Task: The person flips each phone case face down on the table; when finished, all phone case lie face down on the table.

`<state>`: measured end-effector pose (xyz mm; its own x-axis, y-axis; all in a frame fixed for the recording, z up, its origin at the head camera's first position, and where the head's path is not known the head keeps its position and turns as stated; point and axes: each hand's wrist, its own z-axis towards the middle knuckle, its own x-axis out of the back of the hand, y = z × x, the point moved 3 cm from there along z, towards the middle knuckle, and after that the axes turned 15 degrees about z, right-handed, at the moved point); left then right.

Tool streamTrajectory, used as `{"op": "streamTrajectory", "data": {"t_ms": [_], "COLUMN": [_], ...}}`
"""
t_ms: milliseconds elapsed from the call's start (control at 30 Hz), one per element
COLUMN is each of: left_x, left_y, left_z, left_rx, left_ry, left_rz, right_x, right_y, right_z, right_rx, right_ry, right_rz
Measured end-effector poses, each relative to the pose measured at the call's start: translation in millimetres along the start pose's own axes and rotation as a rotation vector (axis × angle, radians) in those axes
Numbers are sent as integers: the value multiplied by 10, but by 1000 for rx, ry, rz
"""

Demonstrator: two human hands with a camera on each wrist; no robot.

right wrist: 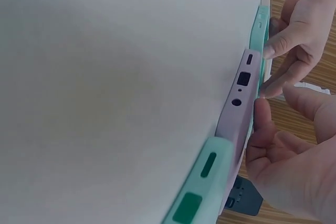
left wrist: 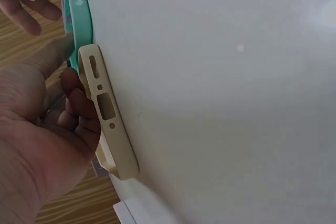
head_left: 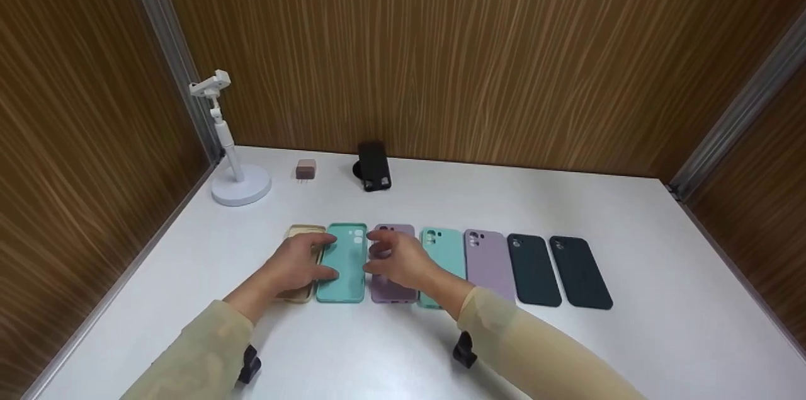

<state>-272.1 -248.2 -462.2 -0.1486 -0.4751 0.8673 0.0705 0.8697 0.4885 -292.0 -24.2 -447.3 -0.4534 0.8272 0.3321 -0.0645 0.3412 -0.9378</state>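
Note:
Several phone cases lie in a row on the white table (head_left: 630,249). My left hand (head_left: 293,266) (left wrist: 37,129) lies over the beige case (head_left: 301,231) (left wrist: 107,119), its thumb and fingertips against the left edge of a teal case (head_left: 346,271) (left wrist: 79,3) (right wrist: 260,30). My right hand (head_left: 403,261) (right wrist: 294,166) hovers over the purple case (head_left: 390,294) (right wrist: 239,93), its fingertips against the teal case's right edge. The teal case stays flat on the table between both hands. A second teal case (head_left: 448,252) (right wrist: 202,192) lies just right of the purple one.
Further right lie a lilac case (head_left: 488,261) and two dark cases (head_left: 532,271) (head_left: 579,271). At the back stand a white phone stand (head_left: 236,186), a small charger plug (head_left: 306,169) and a black case (head_left: 374,167). Wood-grain walls close in three sides.

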Motion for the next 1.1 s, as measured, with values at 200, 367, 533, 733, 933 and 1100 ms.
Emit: {"op": "streamTrajectory", "data": {"t_ms": [200,367,533,733,933,1100], "left_x": [-9,-4,13,17,6,7], "left_y": [41,66,86,91,78,66], "left_z": [33,48,41,48,45,36], "left_rx": [-26,-37,-43,-48,-40,-36], "left_ry": [-19,-40,-56,-65,-72,-67], "left_rz": [20,44,54,57,52,47], "right_x": [-23,-27,-25,-3,16,16], "right_y": [17,34,48,60,96,126], "right_z": [10,26,38,34,32,37], "right_rx": [-27,-34,-54,-52,-58,-73], "right_ry": [-25,-32,-51,-97,-120,-123], "right_rz": [2,22,90,213,345,428]}}
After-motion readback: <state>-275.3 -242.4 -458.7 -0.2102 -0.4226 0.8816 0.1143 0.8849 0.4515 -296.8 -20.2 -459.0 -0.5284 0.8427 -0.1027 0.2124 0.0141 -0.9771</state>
